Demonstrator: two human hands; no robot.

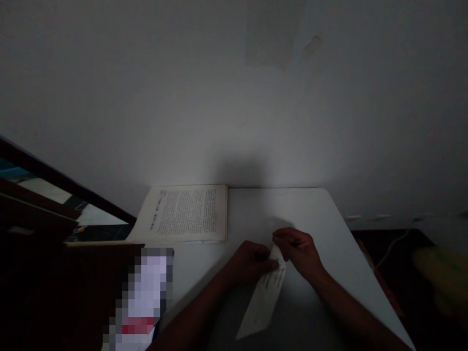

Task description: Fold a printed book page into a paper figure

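A folded sheet of printed paper [263,297] is held up in front of me above the white table, its narrow end between my hands and its wider end hanging toward me. My left hand [252,263] grips it from the left, with the thumb lying across the print. At the top tip, the fingers of my right hand [298,247] pinch the paper. Dim light hides the fingertips behind it. Lines of text show below my left thumb.
A stack of printed pages [186,214] lies at the table's back left, against the wall [175,122]. A phone-like device [142,297], blurred by pixels, is at the left edge of the white table [292,204]. A white cable [393,243] runs at the right.
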